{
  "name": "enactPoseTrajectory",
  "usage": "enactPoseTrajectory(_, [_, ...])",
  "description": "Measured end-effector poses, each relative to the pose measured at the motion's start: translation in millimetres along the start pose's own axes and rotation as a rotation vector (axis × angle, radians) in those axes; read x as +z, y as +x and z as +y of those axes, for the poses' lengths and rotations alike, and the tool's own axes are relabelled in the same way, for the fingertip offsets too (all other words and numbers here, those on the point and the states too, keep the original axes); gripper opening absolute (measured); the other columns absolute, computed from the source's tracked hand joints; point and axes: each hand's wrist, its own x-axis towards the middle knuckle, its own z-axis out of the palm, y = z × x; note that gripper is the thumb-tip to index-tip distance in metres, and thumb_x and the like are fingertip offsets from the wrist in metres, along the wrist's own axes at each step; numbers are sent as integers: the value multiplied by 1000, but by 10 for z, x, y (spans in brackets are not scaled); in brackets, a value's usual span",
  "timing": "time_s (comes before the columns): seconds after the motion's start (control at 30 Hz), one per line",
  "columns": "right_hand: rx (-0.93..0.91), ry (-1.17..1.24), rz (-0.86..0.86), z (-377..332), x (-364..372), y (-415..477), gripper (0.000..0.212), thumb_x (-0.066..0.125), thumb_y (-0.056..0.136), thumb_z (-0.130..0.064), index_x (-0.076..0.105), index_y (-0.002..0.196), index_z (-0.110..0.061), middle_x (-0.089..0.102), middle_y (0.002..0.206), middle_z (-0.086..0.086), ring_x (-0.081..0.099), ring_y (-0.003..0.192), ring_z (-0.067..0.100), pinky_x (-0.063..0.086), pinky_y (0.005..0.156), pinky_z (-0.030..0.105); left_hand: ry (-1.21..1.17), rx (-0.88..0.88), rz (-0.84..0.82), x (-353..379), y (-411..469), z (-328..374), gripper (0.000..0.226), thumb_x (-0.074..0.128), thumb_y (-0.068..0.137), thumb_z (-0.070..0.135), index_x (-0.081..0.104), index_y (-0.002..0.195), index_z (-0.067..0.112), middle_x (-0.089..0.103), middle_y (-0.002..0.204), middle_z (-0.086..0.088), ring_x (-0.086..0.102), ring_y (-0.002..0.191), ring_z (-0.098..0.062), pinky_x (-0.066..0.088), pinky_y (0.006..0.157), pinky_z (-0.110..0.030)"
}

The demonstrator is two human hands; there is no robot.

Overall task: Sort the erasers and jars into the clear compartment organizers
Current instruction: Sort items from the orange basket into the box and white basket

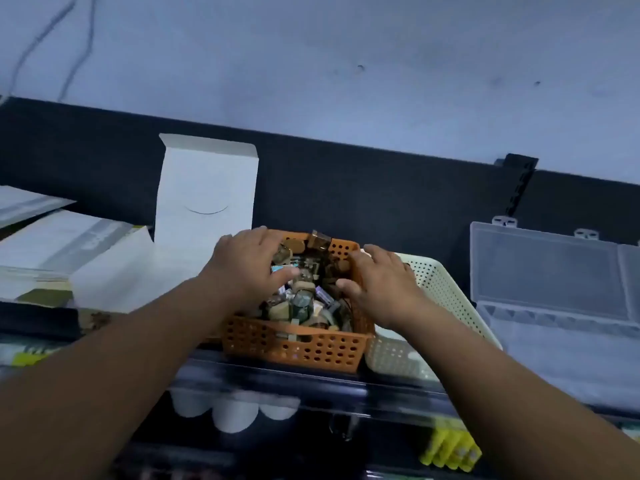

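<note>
An orange perforated basket sits on a dark shelf, heaped with small cork-topped jars and wrapped erasers. My left hand lies on the basket's left rim, fingers spread, thumb over the contents. On the right rim rests my right hand, fingers stretched out and thumb pointing inward. Neither hand visibly holds an item. A clear compartment organizer with its lid up stands at the right.
A cream perforated basket stands right behind the orange one. An open white carton and stacked white boxes fill the left. Below the shelf edge are white cups and yellow items. A dark back panel closes the shelf.
</note>
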Motion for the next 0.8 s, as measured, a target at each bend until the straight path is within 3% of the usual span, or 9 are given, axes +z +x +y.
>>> enactPoseTrajectory(0.13, [-125,40,-55,38,127,238,65,44,94,-56,30,149,-25,25,156,3,24,141,27,23,116,44,-84,-27,-101,103,88,52,67,46,92,54,29,147,20,39,146,-3,44,127,-24,40,101,-37])
enactPoseTrajectory(0.33, [-271,159,-113,2,245,438,56,56,92,-44,41,142,-24,43,142,-1,40,129,21,38,106,34,-159,-16,-192,250,211,69,48,52,93,43,43,138,29,48,137,3,41,130,-19,39,97,-34])
enactPoseTrajectory(0.5, [-322,306,-249,-97,312,433,50,57,93,-43,45,139,-31,48,131,-3,49,119,15,42,95,28,-177,9,-289,328,415,42,24,52,94,29,61,116,24,61,107,3,51,114,-16,39,87,-28])
enactPoseTrajectory(0.67, [-246,329,-316,-148,302,427,54,67,82,-52,53,129,-31,50,113,-11,53,104,11,48,90,31,-203,60,-349,425,645,35,25,52,93,23,61,116,26,61,120,3,54,113,-15,41,99,-37])
enactPoseTrajectory(0.8, [-208,290,-357,-191,296,423,58,73,75,-54,54,126,-33,56,116,-12,55,102,10,49,89,31,-210,84,-427,484,812,-13,33,56,90,25,58,123,27,59,126,2,53,115,-18,44,98,-37])
